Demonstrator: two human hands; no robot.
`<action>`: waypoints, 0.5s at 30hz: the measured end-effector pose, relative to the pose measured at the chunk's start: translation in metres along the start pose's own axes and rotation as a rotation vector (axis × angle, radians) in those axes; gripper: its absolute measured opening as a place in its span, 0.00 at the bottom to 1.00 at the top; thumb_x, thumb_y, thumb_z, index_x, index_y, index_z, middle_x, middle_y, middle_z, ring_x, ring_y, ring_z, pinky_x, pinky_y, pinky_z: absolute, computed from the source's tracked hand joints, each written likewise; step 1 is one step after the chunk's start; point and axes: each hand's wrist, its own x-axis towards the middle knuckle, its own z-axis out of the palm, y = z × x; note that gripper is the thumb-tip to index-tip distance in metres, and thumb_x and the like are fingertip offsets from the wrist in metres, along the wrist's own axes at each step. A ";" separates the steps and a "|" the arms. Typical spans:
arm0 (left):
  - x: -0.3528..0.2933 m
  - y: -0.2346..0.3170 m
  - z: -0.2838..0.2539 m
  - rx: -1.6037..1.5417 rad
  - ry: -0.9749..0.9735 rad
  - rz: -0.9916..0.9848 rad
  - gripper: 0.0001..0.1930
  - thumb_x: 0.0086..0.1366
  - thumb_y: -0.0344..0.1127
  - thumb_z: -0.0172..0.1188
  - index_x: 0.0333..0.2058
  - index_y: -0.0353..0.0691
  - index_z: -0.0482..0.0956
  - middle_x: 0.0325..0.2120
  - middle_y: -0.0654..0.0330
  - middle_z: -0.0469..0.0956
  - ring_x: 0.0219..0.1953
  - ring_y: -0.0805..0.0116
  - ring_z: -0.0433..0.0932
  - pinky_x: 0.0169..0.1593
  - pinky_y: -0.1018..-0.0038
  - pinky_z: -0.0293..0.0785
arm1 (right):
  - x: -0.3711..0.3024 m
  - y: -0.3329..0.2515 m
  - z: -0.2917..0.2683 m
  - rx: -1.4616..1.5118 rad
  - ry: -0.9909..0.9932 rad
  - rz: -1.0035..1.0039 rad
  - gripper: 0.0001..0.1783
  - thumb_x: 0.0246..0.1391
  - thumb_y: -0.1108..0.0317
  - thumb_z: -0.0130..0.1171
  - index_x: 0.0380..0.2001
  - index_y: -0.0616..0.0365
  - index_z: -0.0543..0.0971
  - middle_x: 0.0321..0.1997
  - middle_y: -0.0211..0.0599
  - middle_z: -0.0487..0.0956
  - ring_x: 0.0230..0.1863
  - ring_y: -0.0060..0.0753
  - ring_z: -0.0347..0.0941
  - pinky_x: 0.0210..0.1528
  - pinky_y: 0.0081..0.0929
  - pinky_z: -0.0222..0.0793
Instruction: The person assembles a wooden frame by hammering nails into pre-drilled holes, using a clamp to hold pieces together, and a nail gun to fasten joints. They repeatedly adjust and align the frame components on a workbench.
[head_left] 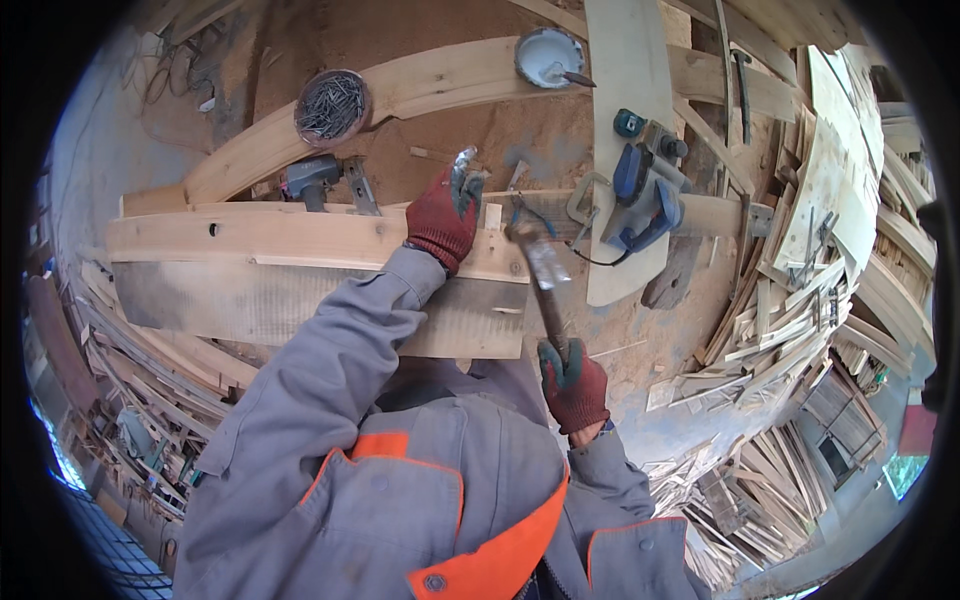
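Observation:
My right hand (575,388), in a red and dark green work glove, grips the handle of a hammer (551,312). The hammer points away from me, its head blurred beside the right end of a light wooden beam (330,240). My left hand (447,212), in a matching glove, is over that beam with fingers drawn together. Something silvery shows at its fingertips, too unclear to name. Close to the left hand, a small wood block (493,216) stands on the beam. Blue-handled pliers (530,212) lie just right of the block.
Beyond the beam are a bowl of nails (332,106), a cordless power tool (312,180) and a white paste bowl (549,58). A blue electric planer (645,195) and a clamp (592,200) rest on a pale board (630,60). Scrap wood (770,350) is heaped at right.

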 end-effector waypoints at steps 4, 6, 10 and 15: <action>0.000 -0.001 -0.001 -0.051 0.083 0.067 0.24 0.73 0.46 0.58 0.65 0.58 0.73 0.40 0.47 0.84 0.42 0.40 0.84 0.42 0.53 0.80 | -0.021 -0.036 -0.046 0.652 0.197 0.106 0.10 0.62 0.69 0.57 0.43 0.61 0.80 0.27 0.40 0.81 0.25 0.38 0.79 0.28 0.39 0.74; -0.002 -0.001 0.000 -0.049 0.098 0.077 0.22 0.76 0.49 0.55 0.66 0.60 0.73 0.39 0.46 0.84 0.40 0.39 0.84 0.40 0.52 0.80 | -0.020 -0.041 -0.058 0.527 0.288 -0.129 0.10 0.63 0.69 0.55 0.30 0.61 0.81 0.22 0.35 0.79 0.23 0.28 0.75 0.26 0.28 0.71; -0.003 0.001 0.001 -0.059 0.109 0.080 0.21 0.77 0.48 0.54 0.65 0.60 0.74 0.41 0.45 0.84 0.41 0.39 0.84 0.41 0.54 0.80 | 0.004 -0.022 -0.024 0.293 0.263 -0.333 0.08 0.57 0.65 0.65 0.33 0.56 0.78 0.27 0.43 0.82 0.29 0.56 0.81 0.32 0.44 0.77; -0.001 0.003 0.000 -0.087 0.122 0.097 0.20 0.77 0.48 0.55 0.64 0.57 0.75 0.44 0.46 0.84 0.44 0.41 0.84 0.44 0.57 0.80 | 0.001 0.007 0.013 -0.005 -0.135 0.121 0.18 0.57 0.63 0.66 0.45 0.59 0.73 0.31 0.54 0.83 0.33 0.65 0.81 0.32 0.54 0.75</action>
